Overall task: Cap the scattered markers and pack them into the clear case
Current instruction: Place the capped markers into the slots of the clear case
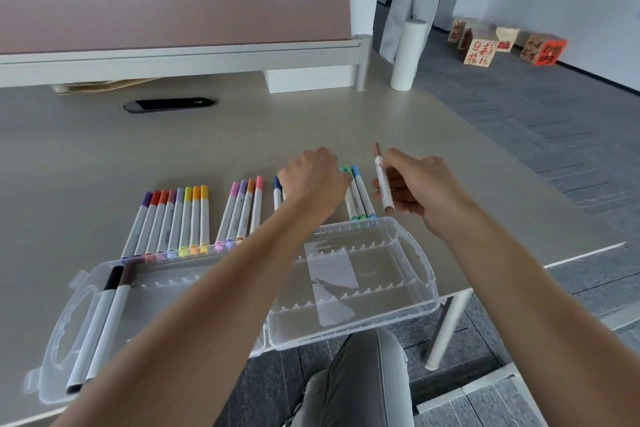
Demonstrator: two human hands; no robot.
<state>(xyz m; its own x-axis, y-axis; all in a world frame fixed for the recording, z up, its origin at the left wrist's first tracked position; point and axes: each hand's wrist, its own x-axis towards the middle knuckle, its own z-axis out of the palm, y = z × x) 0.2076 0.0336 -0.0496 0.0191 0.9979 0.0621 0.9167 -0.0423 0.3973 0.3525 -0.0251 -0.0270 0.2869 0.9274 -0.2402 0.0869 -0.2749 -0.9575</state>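
The open clear case (408,288) on the desk (104,156) holds two markers (104,315) in its left half, while the right hand (415,184) pinches a brown-tipped marker (383,184) and the left hand (311,180), fingers curled, reaches among the marker rows (180,222), its grip hidden.

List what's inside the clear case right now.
Two markers lie in the clear case, at its left end: a black-capped marker and a brown-capped marker. Both forearms cover the middle; the right half shows bare slots.
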